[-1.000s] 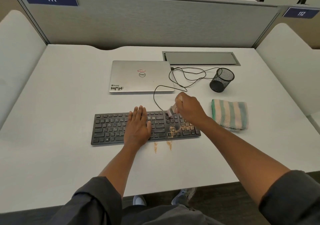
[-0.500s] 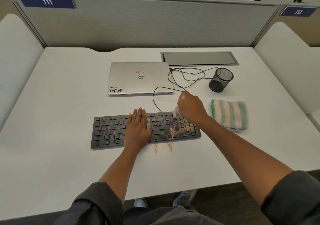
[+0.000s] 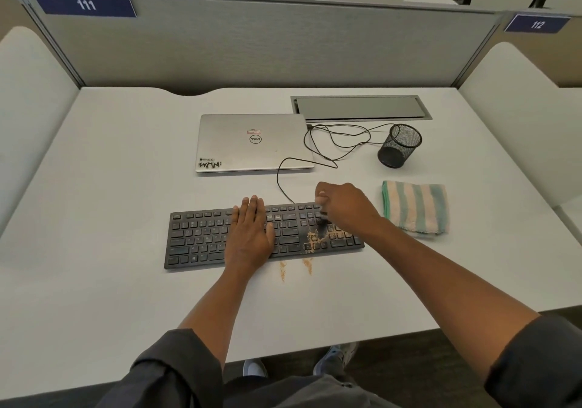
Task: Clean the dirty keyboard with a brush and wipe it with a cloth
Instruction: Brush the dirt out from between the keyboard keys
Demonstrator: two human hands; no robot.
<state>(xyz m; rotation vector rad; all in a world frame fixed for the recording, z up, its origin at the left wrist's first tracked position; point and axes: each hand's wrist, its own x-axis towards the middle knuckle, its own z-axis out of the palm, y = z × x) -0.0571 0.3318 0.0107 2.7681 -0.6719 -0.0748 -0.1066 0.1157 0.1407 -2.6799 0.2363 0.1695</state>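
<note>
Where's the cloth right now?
In the head view the striped cloth lies folded on the desk, just right of the keyboard, in front of the mesh cup, untouched.

Dark grey sleeves (image 3: 176, 373) pushed up to the elbows, forearms bare; dark grey trousers (image 3: 302, 392) at bottom centre, grey shoes (image 3: 337, 355) below the desk edge

Bare desk (image 3: 110, 203) left of the keyboard (image 3: 201, 237), striped cloth (image 3: 415, 207) close on its right, cable (image 3: 315, 156) and laptop (image 3: 252, 143) behind, mesh cup (image 3: 399, 146) beyond cloth
</note>
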